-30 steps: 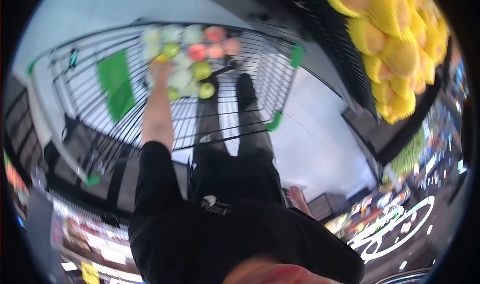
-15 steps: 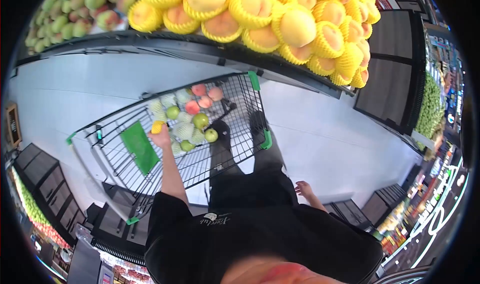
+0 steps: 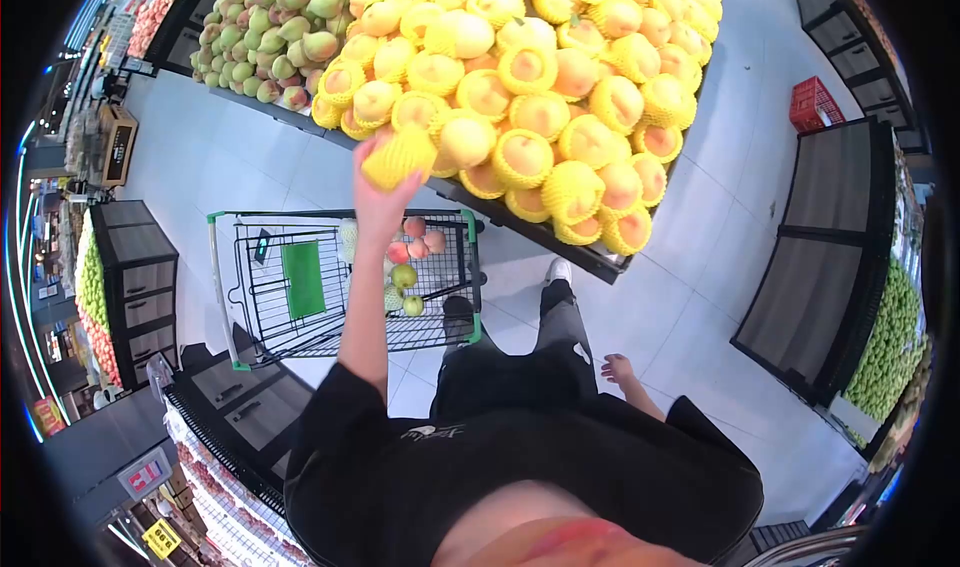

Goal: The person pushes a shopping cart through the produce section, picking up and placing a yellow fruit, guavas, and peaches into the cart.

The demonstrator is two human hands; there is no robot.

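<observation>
Left fingers: curled around a yellow-netted fruit (image 3: 398, 155) and gripping it from below. I cannot make out the thumb.
Fruit: at 12 o'clock of the left hand (image 3: 378, 195), with its long axis lying from 8 to 2 o'clock. It is at the near edge of the pile (image 3: 540, 77), touching or just short of it; I cannot tell which.
Pile: the same netted fruit stacked on the stand, spreading from 12 round to 3 o'clock of the held one.
Left arm: raised and stretched forward. The bare forearm runs from the black sleeve (image 3: 340, 407) up across the cart (image 3: 213, 267).
Cart: at 6 o'clock of the left hand, under the forearm. Its load (image 3: 405, 275) of green, pink and white-netted fruit lies at the right end.
Right hand (image 3: 618, 369): low beside the hip, at 4 o'clock of the fruit and well apart from it. The fingers are loose and hold nothing.
Nearer hand: the left, plainly.
</observation>
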